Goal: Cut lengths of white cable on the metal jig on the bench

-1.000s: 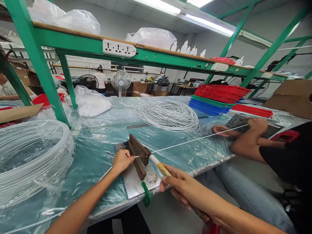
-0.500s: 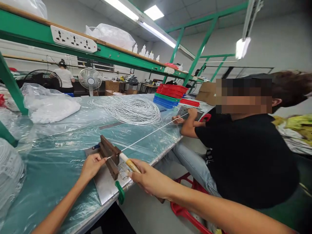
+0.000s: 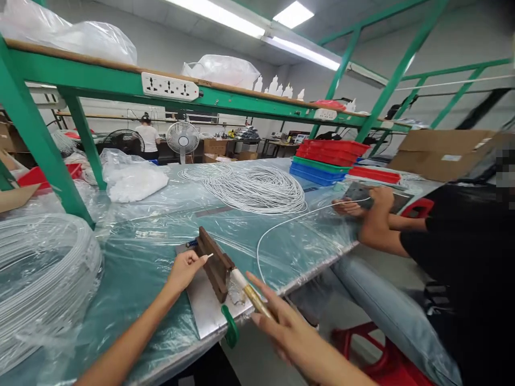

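Note:
My left hand pinches a short white cable end between thumb and forefinger, beside a brown metal cutting fixture. The fixture stands on a metal base plate at the table's front edge. My right hand is around the lever handle, which is white and yellowish and extends from the fixture; its forefinger lies stretched along it. A loose white cable curves from near my right hand to a co-worker's hands; its near end is hidden.
A green clamp handle hangs at the front edge. Coiled white cable lies behind the fixture, and a wrapped coil sits left. Stacked trays stand at the back. A co-worker in black sits at right near a red stool.
The view has turned right. The cable, straight and taut at the fixture before, now hangs in a slack curve. My left hand still pinches a white end; my right forefinger has straightened on the handle.

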The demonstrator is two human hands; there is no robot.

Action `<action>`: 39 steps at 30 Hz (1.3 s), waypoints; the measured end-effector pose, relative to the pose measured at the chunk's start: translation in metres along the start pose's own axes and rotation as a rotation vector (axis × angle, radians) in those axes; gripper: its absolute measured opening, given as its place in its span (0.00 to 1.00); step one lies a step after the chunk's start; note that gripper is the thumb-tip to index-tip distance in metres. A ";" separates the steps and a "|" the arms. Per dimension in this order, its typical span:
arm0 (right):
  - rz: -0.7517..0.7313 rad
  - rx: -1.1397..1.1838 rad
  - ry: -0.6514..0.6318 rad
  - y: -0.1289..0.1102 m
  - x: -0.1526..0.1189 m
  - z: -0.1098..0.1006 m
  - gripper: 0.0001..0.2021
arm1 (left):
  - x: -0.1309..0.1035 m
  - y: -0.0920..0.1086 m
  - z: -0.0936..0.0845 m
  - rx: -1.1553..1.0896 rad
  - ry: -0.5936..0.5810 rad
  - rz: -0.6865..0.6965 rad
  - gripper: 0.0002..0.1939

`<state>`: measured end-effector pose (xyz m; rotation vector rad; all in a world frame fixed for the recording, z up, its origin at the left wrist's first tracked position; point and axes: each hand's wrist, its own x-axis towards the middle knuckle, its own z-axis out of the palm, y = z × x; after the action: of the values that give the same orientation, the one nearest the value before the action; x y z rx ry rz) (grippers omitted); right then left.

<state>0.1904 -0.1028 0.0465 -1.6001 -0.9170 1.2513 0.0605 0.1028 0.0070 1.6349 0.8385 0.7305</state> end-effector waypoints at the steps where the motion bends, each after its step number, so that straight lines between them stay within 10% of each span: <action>1: 0.019 0.091 -0.067 -0.019 0.000 -0.006 0.32 | -0.004 0.010 -0.005 -0.013 -0.036 -0.007 0.24; 6: -0.076 0.412 -0.289 -0.119 0.029 -0.028 0.11 | -0.037 0.071 -0.038 -0.045 -0.298 -0.057 0.20; 12: -0.190 0.435 -0.349 -0.200 0.126 -0.026 0.25 | -0.069 0.106 -0.053 -0.113 -0.314 -0.115 0.21; 18: -0.203 0.196 -0.188 -0.228 0.224 -0.001 0.35 | -0.087 0.092 -0.045 -0.187 -0.368 -0.172 0.24; 23: -0.213 0.087 -0.071 -0.223 0.255 0.025 0.37 | -0.095 0.094 -0.049 -0.251 -0.289 -0.160 0.23; 29: -0.436 -0.022 -0.047 -0.202 0.210 0.048 0.34 | -0.094 0.110 -0.070 -0.418 0.020 0.018 0.19; 35: -0.215 -0.256 -1.007 -0.117 0.094 0.064 0.43 | -0.088 0.136 -0.080 -0.624 0.373 0.322 0.10; 39: -0.233 -0.046 -1.010 -0.087 0.043 0.081 0.26 | -0.083 0.142 -0.062 -0.613 0.330 0.361 0.09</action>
<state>0.1177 -0.0182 0.1061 -0.7768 -1.6811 1.8863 -0.0153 0.0467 0.1554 1.1267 0.4677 1.3867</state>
